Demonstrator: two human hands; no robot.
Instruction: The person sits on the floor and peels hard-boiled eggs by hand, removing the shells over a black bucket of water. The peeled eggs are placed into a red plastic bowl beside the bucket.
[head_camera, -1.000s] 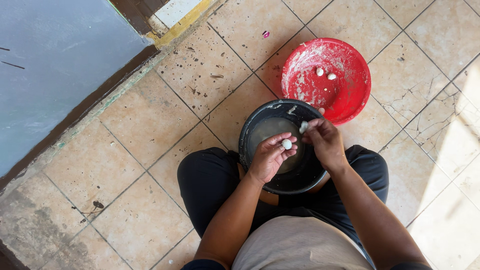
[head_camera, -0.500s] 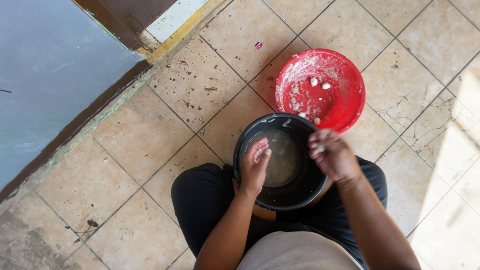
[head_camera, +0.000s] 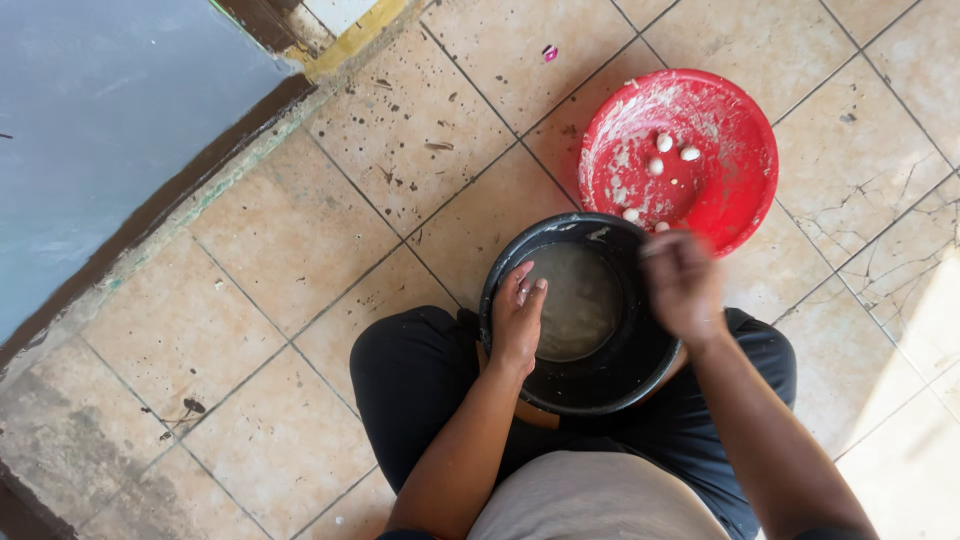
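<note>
Black bowl (head_camera: 600, 390) on lap; left hand (head_camera: 517, 318) fingers together at rim; right hand (head_camera: 682, 282) blurred, fingers unreadable.

Left hand (head_camera: 517, 318) rests on near-left rim of black bowl (head_camera: 600, 385), fingers inside, over cloudy liquid (head_camera: 578, 300). Right hand (head_camera: 682, 283) blurred above bowl's far-right rim; can't tell its grip. Red basin (head_camera: 735, 185), smeared white, just beyond bowl, w/ small white balls (head_camera: 662, 142) inside. Tiled floor (head_camera: 300, 240) stained.
</note>
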